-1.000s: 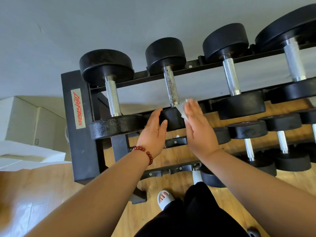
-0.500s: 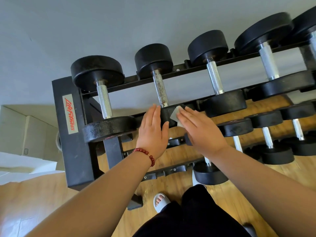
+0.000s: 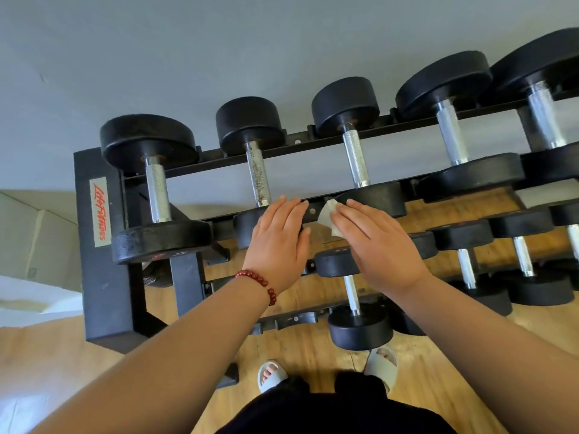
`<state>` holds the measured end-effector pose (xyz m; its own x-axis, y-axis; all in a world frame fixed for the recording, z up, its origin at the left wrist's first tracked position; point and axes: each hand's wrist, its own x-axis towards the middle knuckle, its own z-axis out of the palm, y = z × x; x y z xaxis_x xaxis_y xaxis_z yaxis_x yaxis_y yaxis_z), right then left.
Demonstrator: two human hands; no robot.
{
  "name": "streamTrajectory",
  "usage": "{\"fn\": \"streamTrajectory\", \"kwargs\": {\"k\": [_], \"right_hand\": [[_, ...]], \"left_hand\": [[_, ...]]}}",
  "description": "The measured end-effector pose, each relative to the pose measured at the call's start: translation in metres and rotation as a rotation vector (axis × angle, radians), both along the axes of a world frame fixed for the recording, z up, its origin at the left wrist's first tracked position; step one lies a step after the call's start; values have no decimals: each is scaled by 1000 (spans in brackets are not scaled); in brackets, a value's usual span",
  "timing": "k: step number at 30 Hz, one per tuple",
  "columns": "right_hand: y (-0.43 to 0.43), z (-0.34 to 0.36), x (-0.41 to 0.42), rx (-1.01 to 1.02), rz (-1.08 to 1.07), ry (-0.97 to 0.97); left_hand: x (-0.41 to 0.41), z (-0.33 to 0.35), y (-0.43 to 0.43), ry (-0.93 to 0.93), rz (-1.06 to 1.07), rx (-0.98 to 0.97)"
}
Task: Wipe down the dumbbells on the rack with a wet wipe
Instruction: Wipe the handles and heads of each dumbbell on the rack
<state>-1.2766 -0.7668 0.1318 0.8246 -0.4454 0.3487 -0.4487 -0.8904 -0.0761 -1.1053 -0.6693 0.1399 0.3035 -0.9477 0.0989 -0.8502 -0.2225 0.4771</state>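
Wiping step: right hand (image 3: 376, 242), fingers straight, presses wipe (image 3: 327, 216) on rack (image 3: 100, 292); left hand (image 3: 279, 236) lies flat on dumbbell head (image 3: 247, 227). Next, probably: slide wipe onto next dumbbell (image 3: 376, 197).

One view, worn on the head and tipped steeply forward and down over the dumbbell rack (image 3: 97, 245). It's close in: forearms sweep up from 7 and 5 o'clock, left hand (image 3: 279, 242) and right hand (image 3: 379, 245) landing near centre. Grey wall (image 3: 219, 42) fills 12 o'clock, with sandals (image 3: 271, 375) on the wood floor (image 3: 47, 355) at 6. The wide lens takes the rack from 9 o'clock off past 3.
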Motion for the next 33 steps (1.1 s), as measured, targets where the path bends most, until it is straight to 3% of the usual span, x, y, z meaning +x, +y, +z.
{"fn": "streamTrajectory", "kwargs": {"k": [14,26,33], "right_hand": [[-92,0,-75,-24,159,18],[-126,-5,-46,37,221,18],[-162,3,-28,13,224,39]], "left_hand": [[-91,-9,-52,36,258,-24],[-84,-5,-98,113,327,-35],[-72,-4,-125,275,344,-54]]}}
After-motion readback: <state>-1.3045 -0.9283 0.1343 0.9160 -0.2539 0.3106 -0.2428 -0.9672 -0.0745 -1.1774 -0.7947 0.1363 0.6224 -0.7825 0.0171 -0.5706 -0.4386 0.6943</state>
